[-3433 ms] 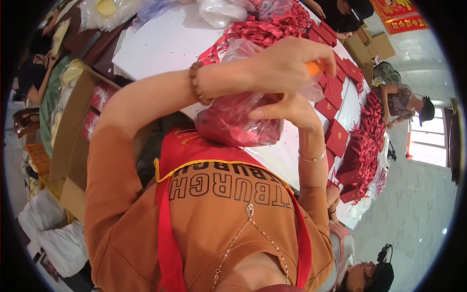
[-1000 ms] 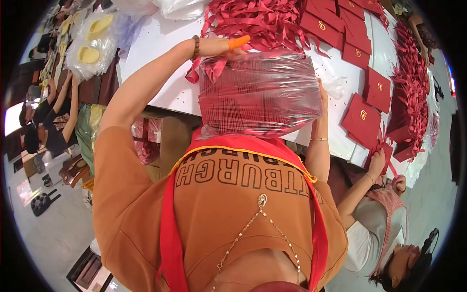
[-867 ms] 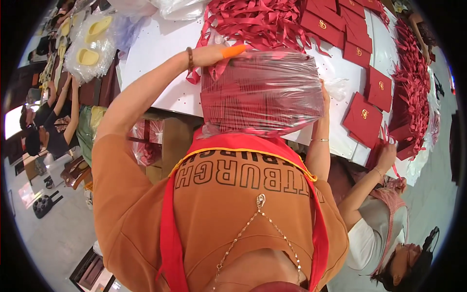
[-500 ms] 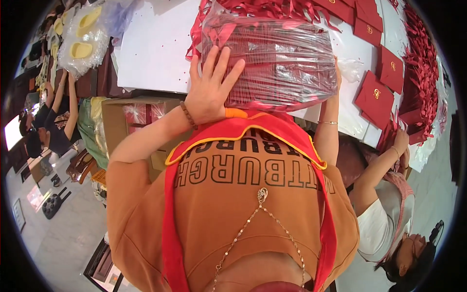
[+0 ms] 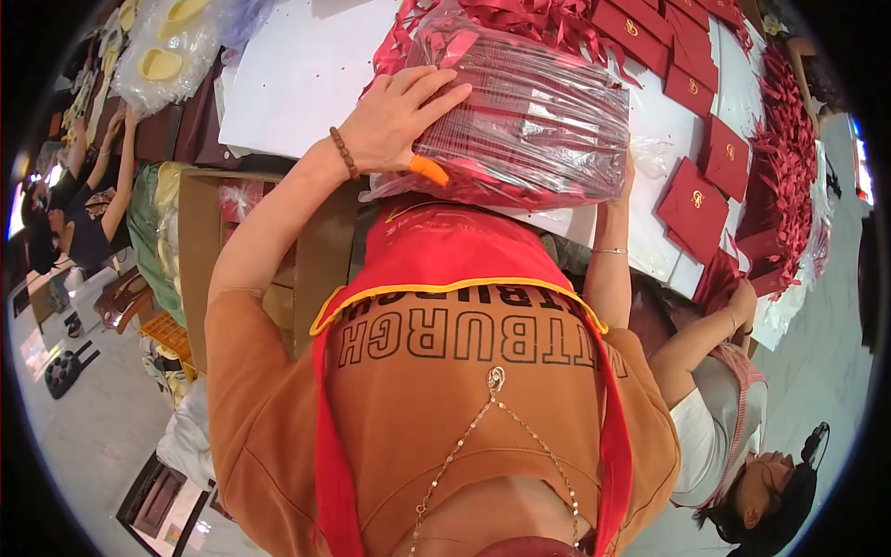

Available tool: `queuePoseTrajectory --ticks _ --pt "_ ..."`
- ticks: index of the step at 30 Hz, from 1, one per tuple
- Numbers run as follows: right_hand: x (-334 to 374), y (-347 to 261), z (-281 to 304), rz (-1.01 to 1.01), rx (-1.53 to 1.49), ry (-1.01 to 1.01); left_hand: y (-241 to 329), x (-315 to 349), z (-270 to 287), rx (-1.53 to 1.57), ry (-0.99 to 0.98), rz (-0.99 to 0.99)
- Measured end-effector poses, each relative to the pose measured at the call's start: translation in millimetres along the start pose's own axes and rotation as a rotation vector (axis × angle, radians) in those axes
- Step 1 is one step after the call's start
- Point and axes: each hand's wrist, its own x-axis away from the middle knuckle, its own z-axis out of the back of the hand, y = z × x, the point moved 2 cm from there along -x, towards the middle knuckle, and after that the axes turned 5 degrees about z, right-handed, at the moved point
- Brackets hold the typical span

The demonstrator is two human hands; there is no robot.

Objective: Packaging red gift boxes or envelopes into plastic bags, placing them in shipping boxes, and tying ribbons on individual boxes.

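A clear plastic bag packed with a tight row of dark red cards or envelopes (image 5: 529,116) lies at the near edge of the white table, with red ribbon bunched inside at its left end. My left hand (image 5: 399,116) grips that left end, fingers over the top and the orange-covered thumb on the near side. At the right end my right hand (image 5: 627,181) is pressed against the bag, its fingers mostly hidden behind it. The bag sits between both hands.
Red ribbons (image 5: 548,28) are heaped behind the bag. Red envelopes with gold emblems (image 5: 696,204) lie to the right, by a long ribbon pile (image 5: 784,176). A co-worker's hand (image 5: 741,302) touches red items there. An open cardboard box (image 5: 200,218) stands below the table at left.
My left hand has shifted slightly left and its spread fingers have drawn closer together. The bag has turned slightly, its left end now nearer the table's edge. My right hand stays at the right end.
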Motion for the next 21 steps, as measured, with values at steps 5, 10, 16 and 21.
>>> queuePoseTrajectory --ticks 5,10,16,21 --pt "-3 -3 1 -0.027 0.046 0.035 -13 -8 -12 0.017 0.052 -0.013" --pt "-3 -5 4 -0.041 -0.117 -0.097 -13 -11 -1 0.023 0.026 -0.103" --pt "3 -4 -4 0.005 -0.032 -0.024 -13 -6 -5 0.047 -0.024 -0.156" --pt "0 -3 -7 -0.006 -0.028 0.057 -21 -5 6 0.087 -0.104 -0.176"
